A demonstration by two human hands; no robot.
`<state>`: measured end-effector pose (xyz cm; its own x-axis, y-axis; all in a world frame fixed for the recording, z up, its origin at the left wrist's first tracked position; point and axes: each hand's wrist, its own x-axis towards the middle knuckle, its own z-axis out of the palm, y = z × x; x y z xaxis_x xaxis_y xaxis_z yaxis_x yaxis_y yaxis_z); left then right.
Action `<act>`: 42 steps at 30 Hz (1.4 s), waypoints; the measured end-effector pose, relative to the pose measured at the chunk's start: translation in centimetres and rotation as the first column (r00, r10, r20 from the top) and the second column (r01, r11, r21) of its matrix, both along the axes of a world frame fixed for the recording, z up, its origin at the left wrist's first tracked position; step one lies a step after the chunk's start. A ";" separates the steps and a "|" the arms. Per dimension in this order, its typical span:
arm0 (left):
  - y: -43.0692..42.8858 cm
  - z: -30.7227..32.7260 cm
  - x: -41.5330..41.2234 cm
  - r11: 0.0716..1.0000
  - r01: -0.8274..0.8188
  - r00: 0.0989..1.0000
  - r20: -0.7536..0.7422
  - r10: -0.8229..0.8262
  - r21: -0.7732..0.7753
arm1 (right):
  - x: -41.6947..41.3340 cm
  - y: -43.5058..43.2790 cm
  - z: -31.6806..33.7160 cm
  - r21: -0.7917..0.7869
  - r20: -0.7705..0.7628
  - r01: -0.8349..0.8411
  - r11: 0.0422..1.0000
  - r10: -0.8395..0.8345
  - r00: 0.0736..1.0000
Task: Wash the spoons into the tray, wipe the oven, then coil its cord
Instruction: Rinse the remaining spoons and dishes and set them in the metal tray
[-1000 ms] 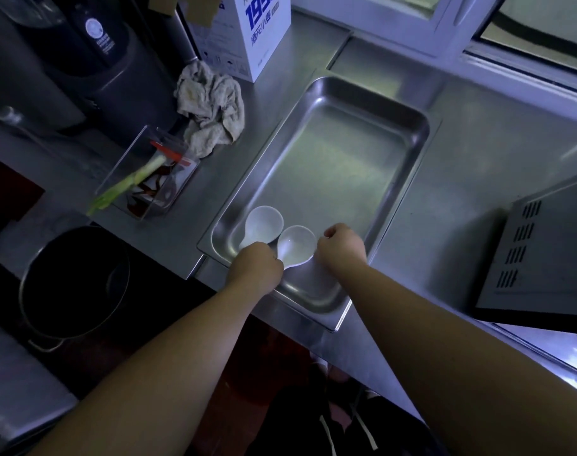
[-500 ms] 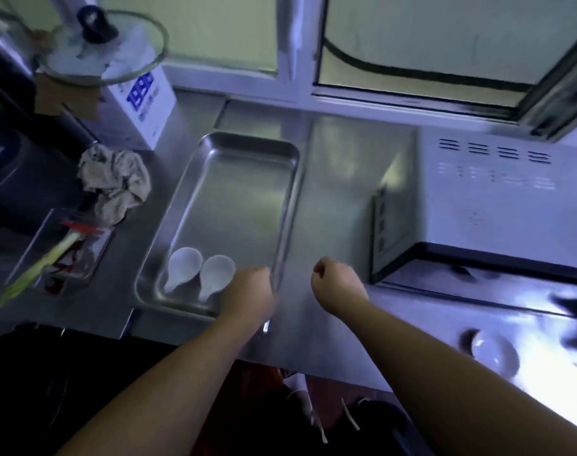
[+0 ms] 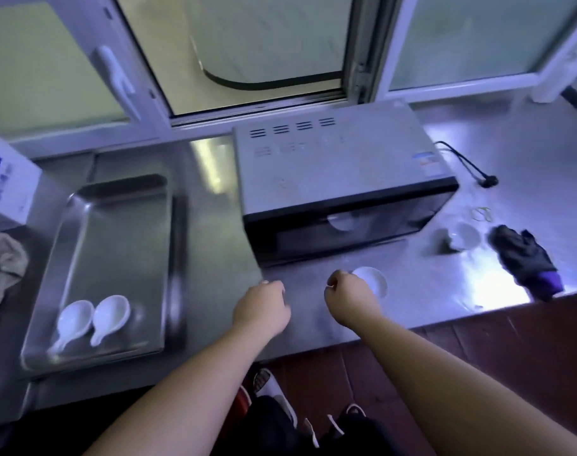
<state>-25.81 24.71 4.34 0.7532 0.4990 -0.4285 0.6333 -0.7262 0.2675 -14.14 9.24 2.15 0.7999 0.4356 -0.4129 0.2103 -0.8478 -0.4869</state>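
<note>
Two white spoons lie side by side at the near end of the steel tray on the left. A third white spoon lies on the counter in front of the grey oven. My right hand is at this spoon's left side with curled fingers and hides its handle; whether it grips the spoon is unclear. My left hand hovers over the counter in a fist, holding nothing. Another white spoon lies right of the oven. The black oven cord trails to its plug.
A black and purple glove lies at the right near the counter's edge, with rubber bands behind it. A crumpled rag and a white box sit left of the tray. Windows run behind the counter.
Both hands left the tray, where the two spoons stay, and moved right along the counter. My right hand has reached the spoon in front of the oven. The view swung right.
</note>
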 end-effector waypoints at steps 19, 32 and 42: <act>-11.3 -3.4 9.0 0.990 0.013 0.998 -0.056 -0.021 -0.142 | 6.9 -13.3 -3.3 -0.020 -0.097 0.284 0.959 -0.284 0.954; -7.3 -9.4 14.6 0.910 -0.199 0.978 -0.132 0.161 -0.364 | 10.6 -9.5 -8.2 -0.103 -0.169 0.359 0.928 -0.372 0.913; -8.7 -11.2 15.4 0.854 -0.327 0.944 -0.177 0.277 -0.405 | 11.5 -8.8 -9.2 -0.136 -0.232 0.331 0.934 -0.355 0.906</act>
<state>-10.43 15.97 -6.84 0.5319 0.4460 -0.7199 0.8455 -0.3267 0.4223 -2.63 0.49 -7.09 0.7593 0.1037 -0.6425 -0.2192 -0.8888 -0.4025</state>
